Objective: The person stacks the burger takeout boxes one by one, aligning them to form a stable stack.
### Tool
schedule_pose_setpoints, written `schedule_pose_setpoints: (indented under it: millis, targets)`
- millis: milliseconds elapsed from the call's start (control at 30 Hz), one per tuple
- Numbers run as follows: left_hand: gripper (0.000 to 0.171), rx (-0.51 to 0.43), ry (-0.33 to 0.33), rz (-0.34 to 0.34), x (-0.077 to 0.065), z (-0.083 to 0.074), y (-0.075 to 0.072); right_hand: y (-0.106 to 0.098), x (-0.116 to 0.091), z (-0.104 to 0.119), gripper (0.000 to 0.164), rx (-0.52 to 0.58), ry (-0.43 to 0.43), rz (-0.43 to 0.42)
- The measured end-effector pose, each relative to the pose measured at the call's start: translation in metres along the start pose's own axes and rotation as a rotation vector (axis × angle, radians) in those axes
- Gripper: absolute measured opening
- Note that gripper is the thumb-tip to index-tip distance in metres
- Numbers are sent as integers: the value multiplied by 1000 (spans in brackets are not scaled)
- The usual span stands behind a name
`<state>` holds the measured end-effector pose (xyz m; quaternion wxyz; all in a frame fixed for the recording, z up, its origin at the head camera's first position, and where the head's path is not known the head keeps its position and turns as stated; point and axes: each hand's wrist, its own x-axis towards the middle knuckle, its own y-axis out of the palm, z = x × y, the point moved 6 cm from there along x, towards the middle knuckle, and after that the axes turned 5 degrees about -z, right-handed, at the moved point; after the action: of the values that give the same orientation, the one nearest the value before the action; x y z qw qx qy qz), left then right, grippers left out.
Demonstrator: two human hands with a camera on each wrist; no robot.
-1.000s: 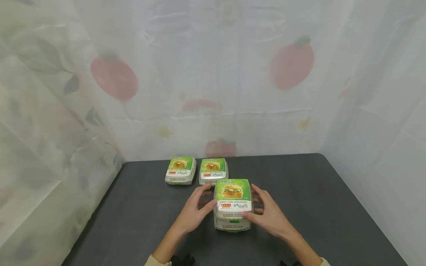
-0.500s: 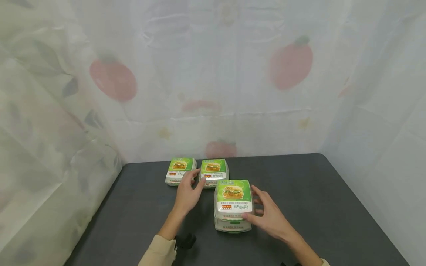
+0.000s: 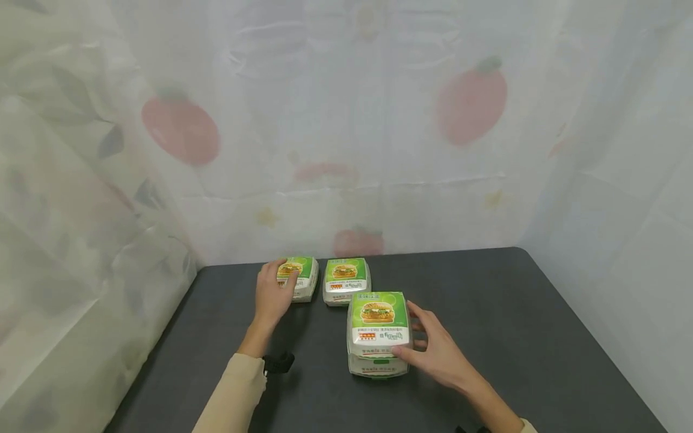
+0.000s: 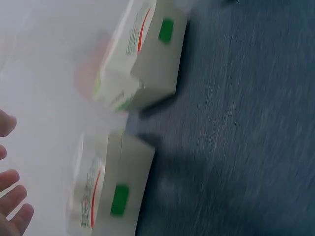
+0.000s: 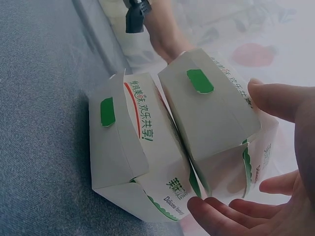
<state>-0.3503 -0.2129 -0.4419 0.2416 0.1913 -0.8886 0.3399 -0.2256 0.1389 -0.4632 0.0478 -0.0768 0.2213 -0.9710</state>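
Note:
Two burger boxes are stacked near me in the head view: the upper box (image 3: 379, 319) sits on the lower box (image 3: 378, 366). My right hand (image 3: 435, 349) rests against the stack's right side, thumb by the front of the upper box. In the right wrist view, relaxed fingertips (image 5: 199, 206) lie near the seam between the boxes. My left hand (image 3: 273, 294) is over the far-left burger box (image 3: 305, 290), partly covering it. The left wrist view shows spread fingers (image 4: 14, 199) at the edge; contact cannot be told.
Another burger box (image 3: 345, 279) stands between the far-left one and the stack, with a narrow gap beside each. All are on a dark table (image 3: 487, 300). A pale fruit-patterned curtain (image 3: 411, 150) hangs behind the table and along both sides.
My left hand has left the stack's left side, passed the middle box and reached the far-left box. The right hand and the stack have stayed in place.

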Motion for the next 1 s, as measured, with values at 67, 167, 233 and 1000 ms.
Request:
schedule_pose_setpoints:
  millis: [67, 167, 233, 1000]
  targets:
    - [54, 22, -42, 37, 3, 10, -1, 0, 0, 0, 102, -6, 4, 2]
    - [68, 40, -133, 134, 6, 27, 0, 1, 0, -1, 103, -13, 9, 2]
    - [79, 46, -197, 213, 6, 37, 2, 1, 0, -1, 103, -13, 7, 1]
    - [101, -24, -320, 398, -11, 83, 12, 1, 0, -2, 98, 43, -18, 24]
